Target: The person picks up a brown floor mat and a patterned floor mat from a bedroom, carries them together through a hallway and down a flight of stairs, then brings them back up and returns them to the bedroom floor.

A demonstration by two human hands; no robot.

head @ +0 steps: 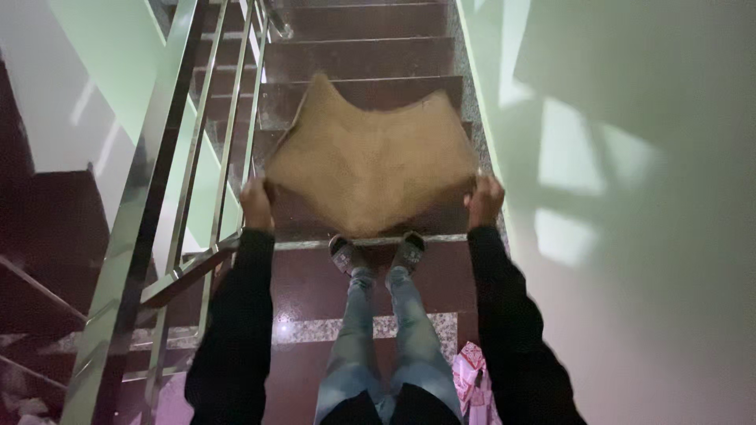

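At the near corners of the tan, coarse-fibre rectangular doormat (pixel 366 161), both hands are clamped on: left hand (pixel 256 203) pinching the near-left corner, right hand (pixel 484 201) pinching the near-right corner, fingers curled around the edge. Mat hangs out in front of the fingers, held in the air over the dark red stone stair treads (pixel 358 59) that descend ahead; middle sags (near edge dips toward the shoes (pixel 376 252)), far corners lift. Long axis runs hand to hand, across the stair width. Both hands equally near, grip symmetric. Black sleeves, blue jeans below. Polished steel handrail (pixel 169 181) on the left edge of the stairs, pale green wall (pixel 630 197) on the right. Pink-and-white printed wrapper (pixel 471 378) lies by the right leg.
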